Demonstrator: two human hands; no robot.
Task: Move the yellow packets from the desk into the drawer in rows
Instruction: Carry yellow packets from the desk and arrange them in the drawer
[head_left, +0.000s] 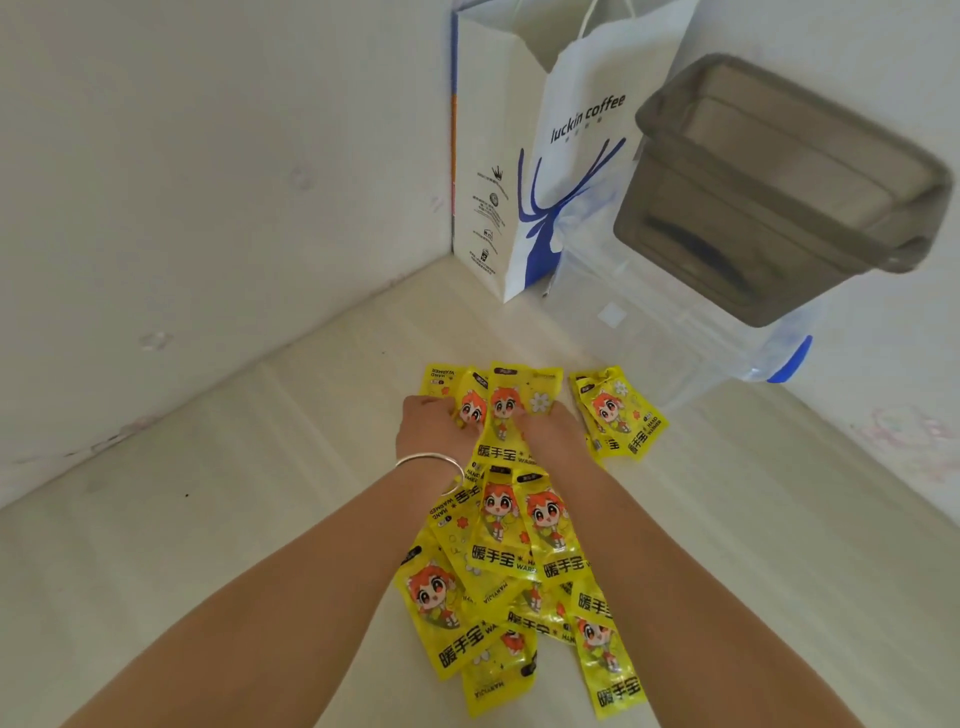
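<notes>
Head view: left hand and right hand pinch one yellow packet (others scattered).

Both hands' fingertips hidden under packets; forearms cut off.

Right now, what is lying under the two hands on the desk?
Yellow packets lie under both the left hand and the right hand, part of a loose pile on the desk. The fingers and whatever lies deeper under the palms are covered, so cannot be seen.
</notes>
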